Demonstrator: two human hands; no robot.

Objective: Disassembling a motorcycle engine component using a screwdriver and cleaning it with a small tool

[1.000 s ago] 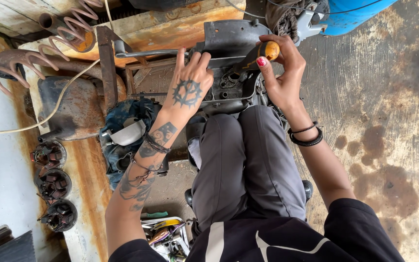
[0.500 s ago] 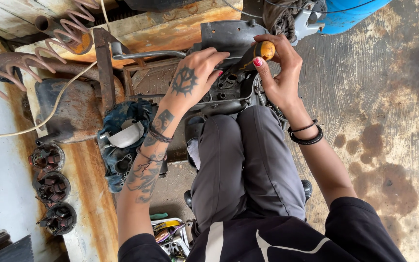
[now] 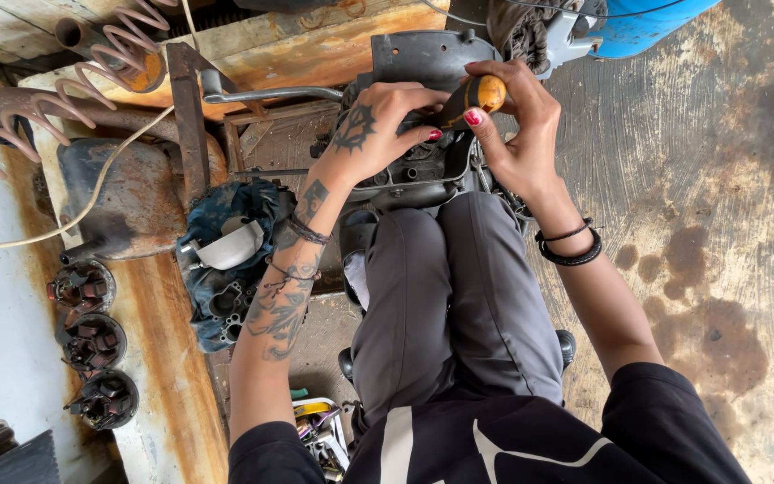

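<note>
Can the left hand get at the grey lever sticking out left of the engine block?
Probably yes. The left hand rests on the engine block by the yellow screwdriver handle; the grey lever lies just beside it, uncovered, with nothing between.

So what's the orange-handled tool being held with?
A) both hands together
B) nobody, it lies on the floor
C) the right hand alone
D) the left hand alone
A: the right hand wraps the orange handle of the screwdriver, and the left hand has its fingertips on the shaft, over the grey engine part.
</note>
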